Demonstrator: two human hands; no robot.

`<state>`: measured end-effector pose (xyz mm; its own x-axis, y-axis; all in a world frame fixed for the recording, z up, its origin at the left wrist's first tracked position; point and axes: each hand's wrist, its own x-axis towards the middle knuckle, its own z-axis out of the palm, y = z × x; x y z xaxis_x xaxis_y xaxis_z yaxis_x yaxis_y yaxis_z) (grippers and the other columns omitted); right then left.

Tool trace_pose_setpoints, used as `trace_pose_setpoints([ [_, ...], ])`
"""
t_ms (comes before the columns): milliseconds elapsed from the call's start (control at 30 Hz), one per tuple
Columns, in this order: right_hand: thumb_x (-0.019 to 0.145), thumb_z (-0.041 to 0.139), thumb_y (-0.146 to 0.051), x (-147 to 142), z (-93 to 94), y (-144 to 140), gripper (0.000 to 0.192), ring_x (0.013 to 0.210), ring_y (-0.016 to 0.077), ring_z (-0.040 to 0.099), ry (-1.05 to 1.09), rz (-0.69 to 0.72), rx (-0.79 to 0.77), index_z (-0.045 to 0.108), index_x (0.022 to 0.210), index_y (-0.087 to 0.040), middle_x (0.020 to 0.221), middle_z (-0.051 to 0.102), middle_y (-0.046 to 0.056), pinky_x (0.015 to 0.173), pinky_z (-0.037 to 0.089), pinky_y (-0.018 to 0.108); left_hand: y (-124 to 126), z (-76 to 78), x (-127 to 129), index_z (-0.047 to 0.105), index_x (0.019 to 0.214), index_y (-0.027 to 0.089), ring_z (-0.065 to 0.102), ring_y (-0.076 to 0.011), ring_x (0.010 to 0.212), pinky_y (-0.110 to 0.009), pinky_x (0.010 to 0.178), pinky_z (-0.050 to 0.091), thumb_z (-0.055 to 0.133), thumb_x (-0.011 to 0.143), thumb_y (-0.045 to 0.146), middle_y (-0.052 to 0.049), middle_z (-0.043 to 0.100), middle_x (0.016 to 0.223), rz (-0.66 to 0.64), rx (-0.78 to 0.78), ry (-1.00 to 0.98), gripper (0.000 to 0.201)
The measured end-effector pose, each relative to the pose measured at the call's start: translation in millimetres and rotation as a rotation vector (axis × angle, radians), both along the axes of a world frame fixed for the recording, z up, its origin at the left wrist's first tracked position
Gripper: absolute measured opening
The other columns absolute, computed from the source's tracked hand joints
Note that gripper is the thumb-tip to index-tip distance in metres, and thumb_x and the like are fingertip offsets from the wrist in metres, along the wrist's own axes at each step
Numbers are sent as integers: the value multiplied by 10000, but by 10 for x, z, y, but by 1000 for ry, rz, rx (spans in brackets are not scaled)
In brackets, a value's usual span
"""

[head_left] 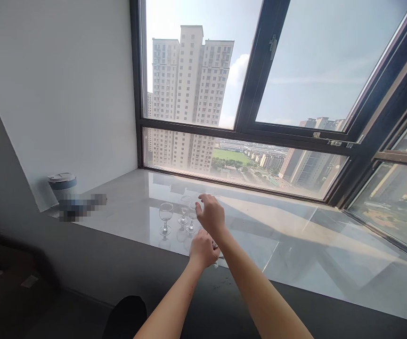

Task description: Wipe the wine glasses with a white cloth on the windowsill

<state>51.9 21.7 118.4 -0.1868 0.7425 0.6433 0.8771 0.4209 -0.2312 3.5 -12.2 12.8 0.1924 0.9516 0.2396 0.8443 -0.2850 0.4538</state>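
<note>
1. Three small stemmed glasses stood on the pale window ledge [295, 245], a little left of the centre of the frame: one glass [166, 218] stood alone at the left, and two glasses [188, 214] stood close together just right of it.
2. Two bare hands were in view, both coming from the lower edge of the frame.
3. The right hand [210, 214] was raised above the ledge with its fingers loosely spread and curved; it held nothing. The pair of glasses was just beside its fingertips, at their left; if they touched could not be told.
4. The left hand [203, 249] lay lower, near the front edge of the ledge, with the fingers curled down. What it pressed or pinched could not be told, because the back of the hand hid it.
5. The single glass was well left of both hands.
6. One round container with a lid [62, 184] stood at the left side, against the white wall, beside a blurred patch.
</note>
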Motion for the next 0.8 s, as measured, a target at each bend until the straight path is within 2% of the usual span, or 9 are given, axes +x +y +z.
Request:
trace_pose_setpoints([
  [100, 917, 374, -292, 290, -250, -255, 221, 824, 169, 588, 166, -64, -33, 563, 997, -211, 885, 643, 37, 671, 377, 252, 10, -35, -1, 619, 1078, 196, 501, -262, 1023, -356, 850, 398, 516, 790, 294, -108, 592, 1029, -23, 123, 8, 321],
  [200, 908, 348, -317, 579, -626, -473, 269, 733, 176, 607, 225, -172, -203, 590, 962, -213, 817, 659, 40, 642, 376, 256, 17, -60, 6, 634, 1065, 213, 505, -265, 981, -377, 841, 396, 525, 793, 323, -109, 584, 997, -21, 175, 19, 313],
  [300, 876, 382, -314, 755, -948, -604, 323, 854, 203, 637, 269, -191, -357, 542, 1140, -220, 932, 683, 47, 697, 413, 264, 27, -70, 9, 634, 1101, 232, 505, -277, 987, -402, 847, 397, 524, 804, 384, -111, 585, 1016, -36, 198, 20, 351],
  [367, 888, 353, -298, 784, -1082, -647, 387, 958, 214, 636, 313, -160, -437, 479, 1246, -220, 1037, 682, 58, 747, 427, 270, 39, -73, 5, 619, 1146, 236, 503, -282, 1012, -411, 868, 395, 532, 800, 409, -108, 592, 1041, -57, 193, 18, 397],
  [533, 910, 289, -222, 712, -1206, -659, 448, 1070, 205, 610, 394, -60, -523, 396, 1345, -224, 1202, 634, 80, 789, 431, 255, 73, -87, -29, 580, 1231, 236, 513, -242, 1044, -390, 935, 379, 442, 859, 354, -84, 606, 1083, -73, 179, -31, 414],
  [700, 892, 417, -282, 743, -1210, -658, 654, 1153, 219, 559, 366, 84, -591, 136, 1478, -205, 1317, 546, 115, 827, 430, 266, 64, -83, -44, 613, 1193, 230, 520, -230, 1011, -376, 918, 388, 356, 910, 418, -77, 611, 1037, -75, 218, -50, 426],
  [800, 826, 532, -323, 756, -1200, -681, 749, 1160, 269, 538, 275, 55, -560, 173, 1468, -183, 1294, 555, 131, 876, 406, 310, 48, -70, -39, 640, 1147, 224, 524, -234, 977, -381, 889, 396, 351, 908, 474, -81, 609, 999, -79, 239, -37, 451],
])
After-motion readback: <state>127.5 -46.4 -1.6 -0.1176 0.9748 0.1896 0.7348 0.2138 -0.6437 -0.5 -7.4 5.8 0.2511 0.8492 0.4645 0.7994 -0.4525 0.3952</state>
